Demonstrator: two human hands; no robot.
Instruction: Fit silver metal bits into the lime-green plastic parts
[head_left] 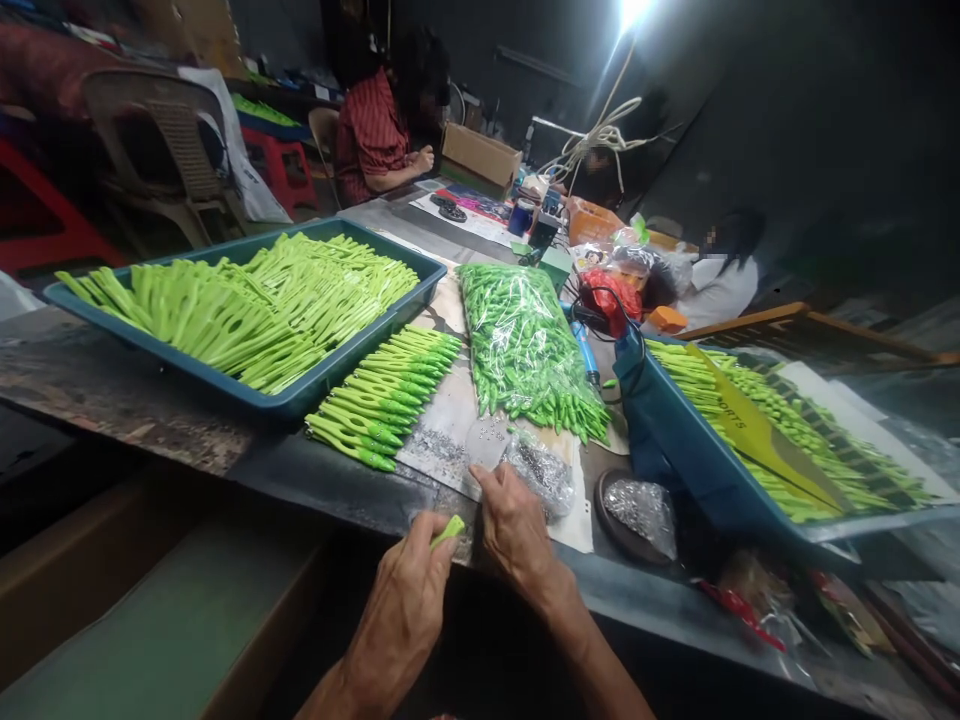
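Note:
My left hand (405, 595) is closed around a light-green plastic piece (450, 530), whose end sticks out past the thumb. To its right, my right hand (521, 525) has thumb and forefinger pinched together at the near edge of a small pale disc (489, 438) with tiny metal bits on it. Whether something is between those fingertips is too small to tell. Beside the disc lies a clear bag of small metal parts (544, 478). Farther left, a row of light-green pieces with darker green tips (382, 395) lies side by side on the table.
A blue tray (300, 403) of light-green pieces stands at left. A clear bag of dark-green tips (525, 350) lies mid-table. Another blue tray (690, 455) and a brown bowl (606, 500) with bagged metal parts stand at right. A person in a red shirt (371, 130) sits beyond.

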